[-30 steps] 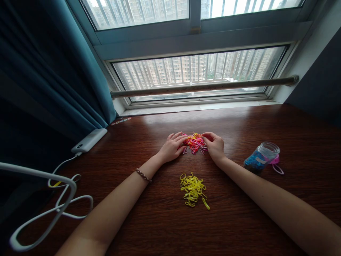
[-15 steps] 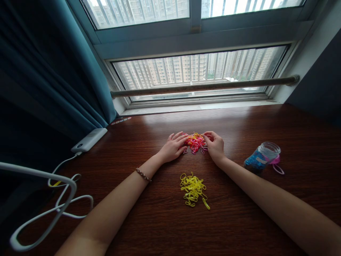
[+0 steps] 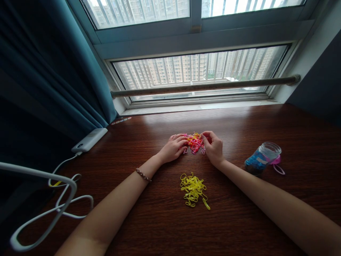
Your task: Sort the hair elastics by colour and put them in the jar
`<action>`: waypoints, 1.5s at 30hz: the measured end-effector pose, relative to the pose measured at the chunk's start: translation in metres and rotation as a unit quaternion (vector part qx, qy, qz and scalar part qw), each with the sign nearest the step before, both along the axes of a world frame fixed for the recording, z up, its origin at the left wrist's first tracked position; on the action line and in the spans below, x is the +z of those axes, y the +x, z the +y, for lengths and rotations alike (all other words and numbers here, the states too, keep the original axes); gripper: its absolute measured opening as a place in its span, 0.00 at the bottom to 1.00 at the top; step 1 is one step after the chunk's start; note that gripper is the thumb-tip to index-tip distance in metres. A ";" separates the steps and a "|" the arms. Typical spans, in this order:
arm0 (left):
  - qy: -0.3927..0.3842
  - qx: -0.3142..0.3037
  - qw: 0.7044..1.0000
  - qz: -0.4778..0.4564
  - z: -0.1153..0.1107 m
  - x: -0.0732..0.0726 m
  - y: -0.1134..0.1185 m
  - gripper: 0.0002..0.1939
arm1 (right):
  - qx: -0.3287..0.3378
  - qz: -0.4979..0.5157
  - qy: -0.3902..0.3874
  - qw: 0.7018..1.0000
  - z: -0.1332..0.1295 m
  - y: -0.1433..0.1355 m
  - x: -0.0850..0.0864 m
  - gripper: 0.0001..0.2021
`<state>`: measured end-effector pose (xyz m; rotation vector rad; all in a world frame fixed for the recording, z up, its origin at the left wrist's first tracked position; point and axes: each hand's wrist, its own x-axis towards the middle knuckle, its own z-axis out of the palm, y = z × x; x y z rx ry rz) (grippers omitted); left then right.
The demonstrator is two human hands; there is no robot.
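Note:
A small heap of pink, red and orange rubber bands [image 3: 195, 143] lies on the dark wooden table between my two hands. My left hand [image 3: 173, 147] rests palm down at its left edge, fingers stretched apart and touching the bands. At the right edge, my right hand [image 3: 214, 146] has thumb and forefinger pinched together against the heap. Whatever is in that pinch is too small to make out. Nearer to me, between my forearms, is a separate loose pile of yellow rubber bands [image 3: 193, 190].
Right of my right forearm stands a tilted-looking clear jar [image 3: 262, 156] with blue contents, a pink lid [image 3: 276, 160] beside it. A white power bank [image 3: 90, 139] and its looped white cable [image 3: 69, 185] are on the left, near the blue curtain [image 3: 87, 71]. A window backs the table.
My right hand has shifted slightly left, further into the coloured heap. The left fingers have curled a little at its edge. The yellow pile stays as it was.

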<state>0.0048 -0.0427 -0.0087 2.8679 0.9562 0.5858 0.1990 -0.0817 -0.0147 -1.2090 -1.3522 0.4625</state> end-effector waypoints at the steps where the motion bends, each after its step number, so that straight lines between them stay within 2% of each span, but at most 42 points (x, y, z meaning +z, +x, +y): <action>1: 0.000 0.002 1.000 -0.003 0.000 0.000 0.000 0.15 | 0.000 0.000 -0.001 1.000 0.000 0.000 0.000 0.12; 10: -0.008 0.021 0.999 -0.026 0.003 -0.005 0.000 0.17 | 0.006 0.000 -0.007 1.000 0.001 0.001 0.000 0.12; 16: -0.034 0.005 0.989 -0.142 0.008 -0.006 -0.003 0.15 | 0.011 0.005 -0.009 1.000 0.000 0.001 0.001 0.12; 21: -0.081 0.069 0.960 -0.257 0.013 -0.009 -0.009 0.12 | 0.009 0.002 -0.005 1.000 -0.001 0.000 0.002 0.12; 26: -0.103 0.153 0.935 -0.302 0.016 -0.013 -0.013 0.09 | 0.028 -0.008 -0.003 1.000 -0.006 -0.003 0.004 0.11; 31: -0.116 0.182 0.921 -0.324 0.018 -0.013 -0.013 0.11 | 0.107 -0.033 0.012 0.994 -0.023 -0.014 0.016 0.09; 33: -0.123 0.183 0.915 -0.339 0.018 -0.013 -0.013 0.11 | 0.168 -0.075 0.030 0.982 -0.036 -0.020 0.020 0.08; 35: -0.141 0.178 0.907 -0.353 0.018 -0.013 -0.013 0.12 | 0.274 -0.142 0.058 0.949 -0.048 -0.024 0.023 0.07; 37: -0.157 0.172 0.902 -0.363 0.017 -0.013 -0.013 0.13 | 0.378 -0.216 0.091 0.895 -0.057 -0.026 0.022 0.07; 39: -0.160 0.168 0.900 -0.368 0.016 -0.012 -0.012 0.12 | 0.423 -0.283 0.118 0.853 -0.060 -0.026 0.020 0.10; 41: -0.159 0.166 0.898 -0.376 0.015 -0.010 -0.010 0.11 | 0.391 -0.326 0.136 0.850 -0.056 -0.023 0.018 0.12; 45: -0.198 0.147 0.887 -0.391 0.012 0.004 -0.009 0.13 | 0.202 -0.331 0.132 0.912 -0.036 -0.016 0.015 0.13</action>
